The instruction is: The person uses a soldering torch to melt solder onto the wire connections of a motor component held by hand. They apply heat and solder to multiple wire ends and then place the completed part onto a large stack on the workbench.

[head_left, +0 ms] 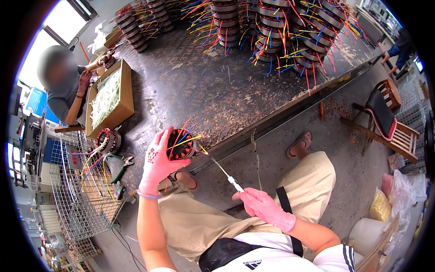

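Note:
My left hand (156, 161), in a pink glove, is closed around a motor stator (181, 144) at the table's near edge. Red, blue and yellow wires stick out of the stator's winding. In its own pink glove, my right hand (265, 206) pinches a slim white rod-like piece (234, 183) above my lap. From that piece a thin pale length runs up to the yellow wire end beside the stator; whether they are joined, I cannot tell. Left of my left hand lie another wired stator (108, 140) and green-handled pliers (121, 167).
Several stacks of wired stators (225, 22) stand along the table's (195, 90) far side. A cardboard box (122, 109) of pale sleeves is at the left, with a co-worker (63, 90) behind it. A wire rack (86, 195) stands lower left, a chair (383, 115) at the right.

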`<action>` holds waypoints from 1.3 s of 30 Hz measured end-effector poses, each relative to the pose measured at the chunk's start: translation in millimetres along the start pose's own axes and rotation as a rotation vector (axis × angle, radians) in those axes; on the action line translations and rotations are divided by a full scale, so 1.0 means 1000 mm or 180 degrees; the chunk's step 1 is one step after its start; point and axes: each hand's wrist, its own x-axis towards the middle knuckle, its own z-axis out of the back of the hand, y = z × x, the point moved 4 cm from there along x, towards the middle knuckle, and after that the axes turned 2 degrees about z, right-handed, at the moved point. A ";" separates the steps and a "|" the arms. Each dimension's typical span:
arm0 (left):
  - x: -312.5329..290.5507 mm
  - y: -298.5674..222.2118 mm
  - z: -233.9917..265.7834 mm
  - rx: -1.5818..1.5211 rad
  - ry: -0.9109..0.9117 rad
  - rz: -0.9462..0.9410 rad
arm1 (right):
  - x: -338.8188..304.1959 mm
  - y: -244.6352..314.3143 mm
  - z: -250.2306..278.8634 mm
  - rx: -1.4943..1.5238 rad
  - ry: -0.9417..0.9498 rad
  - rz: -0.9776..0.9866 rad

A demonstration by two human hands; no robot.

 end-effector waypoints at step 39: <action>0.004 -0.018 0.005 0.0218 0.0102 -0.0181 | 0.004 0.010 0.000 -0.0110 -0.0041 0.0072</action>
